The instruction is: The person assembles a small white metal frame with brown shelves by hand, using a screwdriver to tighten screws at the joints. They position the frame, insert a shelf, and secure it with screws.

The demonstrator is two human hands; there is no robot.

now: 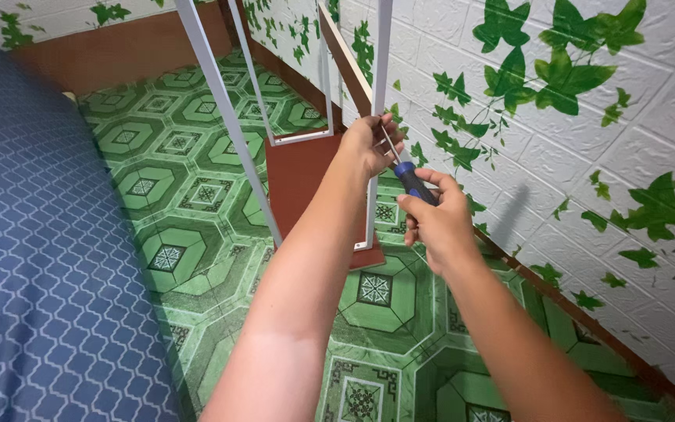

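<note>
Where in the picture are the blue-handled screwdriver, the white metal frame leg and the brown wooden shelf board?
Blue-handled screwdriver [414,181], head view, on the blue and black handle.
White metal frame leg [228,117], head view, midway along the slanted bar.
Brown wooden shelf board [298,176], head view, on its flat face.

A single head-worn camera looks steeply down and forward from the person's own eye level, so both forearms run up from the bottom edge to the left hand [369,144] and right hand [437,227] near the middle of the picture, close to the lens. The view faces along the green patterned floor [197,203] toward the far skirting, with the blue quilted bed [33,234] filling the left side and the leaf-printed wall [587,133] slanting down the right. No second view shares the scene.
</note>
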